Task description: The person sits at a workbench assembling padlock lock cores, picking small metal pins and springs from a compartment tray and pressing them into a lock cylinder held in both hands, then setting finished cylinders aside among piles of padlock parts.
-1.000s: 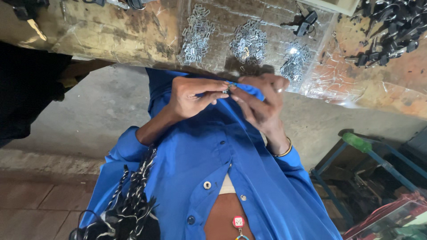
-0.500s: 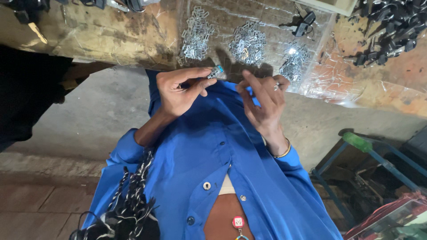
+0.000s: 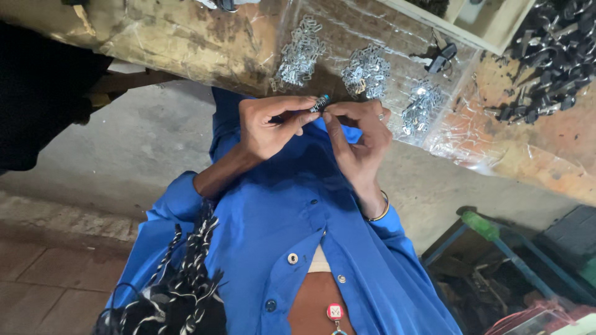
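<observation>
- Head view: the left hand [image 3: 270, 127] and the right hand [image 3: 357, 139] meet just in front of the edge of a workbench [image 3: 186, 43], above the person's blue shirt [image 3: 310, 229].
- Between them sits a small dark part with a teal tip [image 3: 321, 103]; it is too small to say exactly what it is.
- The left hand's thumb and forefinger are pinched shut on the part, the other fingers curled into the palm.
- The right hand's fingertips [image 3: 330, 111] close on the same part from the other side, with the thumb running up beneath it. A ring shows on one finger and a thin bangle [image 3: 379, 214] on the wrist.
- The workbench is wrapped in clear plastic film. On it, just beyond the hands, lie three heaps of small silver metal clips [image 3: 366, 71].
- Farther right on the bench lies a pile of black metal parts [image 3: 552, 56], well apart from the hands.
- A single black clip [image 3: 442, 59] rests near a shallow wooden tray [image 3: 472, 31].
- Down at the right, under the bench, a green-capped handle [image 3: 479, 224] leans over a blue frame [image 3: 521, 260].
</observation>
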`<state>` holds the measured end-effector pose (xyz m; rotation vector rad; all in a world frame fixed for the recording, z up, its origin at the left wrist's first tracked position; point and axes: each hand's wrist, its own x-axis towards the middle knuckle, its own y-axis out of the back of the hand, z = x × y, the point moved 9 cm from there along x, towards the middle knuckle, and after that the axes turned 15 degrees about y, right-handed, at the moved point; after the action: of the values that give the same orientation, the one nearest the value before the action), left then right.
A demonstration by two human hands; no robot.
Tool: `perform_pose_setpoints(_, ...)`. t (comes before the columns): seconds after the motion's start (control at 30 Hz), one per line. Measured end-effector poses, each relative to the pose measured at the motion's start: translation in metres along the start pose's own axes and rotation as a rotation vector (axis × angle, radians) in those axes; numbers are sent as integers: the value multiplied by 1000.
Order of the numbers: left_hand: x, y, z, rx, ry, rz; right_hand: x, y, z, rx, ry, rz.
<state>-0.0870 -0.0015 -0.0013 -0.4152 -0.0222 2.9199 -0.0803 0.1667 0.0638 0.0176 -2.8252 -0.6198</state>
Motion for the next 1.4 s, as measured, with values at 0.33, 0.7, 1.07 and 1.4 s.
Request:
perform_pose_setpoints(0.33,-6,1,9,109,-133,1,1,-5,-2,-87,22,15)
perform_pose_setpoints(0.7,-20,53,6,-18,-34,107,11,-28,-25,-647,337,-319)
perform_pose_setpoints(1.07,-15,29,4,-26,-63,40,-7,-5,-22,-450,427,-279)
perform_pose_setpoints(1.4,3,-26,-2,37,-4,-88,-20,31,6,-199,187,68)
